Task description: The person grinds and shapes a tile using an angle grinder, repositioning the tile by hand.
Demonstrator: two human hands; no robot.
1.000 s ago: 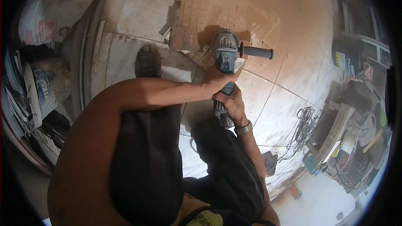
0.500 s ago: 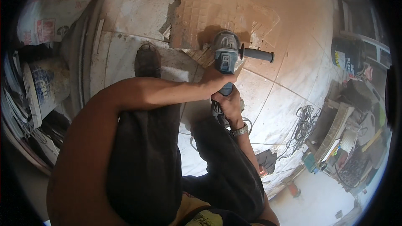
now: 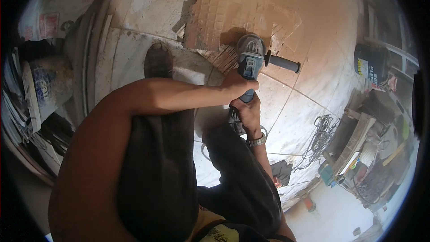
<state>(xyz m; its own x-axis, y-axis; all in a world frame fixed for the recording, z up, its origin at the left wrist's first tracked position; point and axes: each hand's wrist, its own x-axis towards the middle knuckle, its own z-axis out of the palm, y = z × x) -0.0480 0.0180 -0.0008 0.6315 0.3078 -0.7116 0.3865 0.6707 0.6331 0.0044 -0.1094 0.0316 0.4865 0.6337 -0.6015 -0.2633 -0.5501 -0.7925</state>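
An angle grinder (image 3: 250, 66) with a clear rounded guard at its head is held in both of my hands over the floor. My left hand (image 3: 237, 85) is wrapped round its body from the left. Just below, my right hand (image 3: 249, 110), with a metal watch (image 3: 256, 141) at the wrist, grips the rear end. The black side handle (image 3: 285, 64) sticks out to the right, and neither hand is on it. The grinder's head is over the lower edge of a brown, dusty sheet (image 3: 210, 13) with a grid pattern and ragged edges. The disc is hidden under the guard.
My shoe (image 3: 158, 60) is on the pale tiled floor, left of the grinder. A coiled cable (image 3: 320, 132) lies right, near a dark bucket (image 3: 371, 65) and a cluttered wooden crate (image 3: 356, 143). A dirty white bucket (image 3: 51, 89) and a sack (image 3: 62, 4) stand left.
The grinder has shifted slightly to the right, with both hands still round it. The view has also moved a little.
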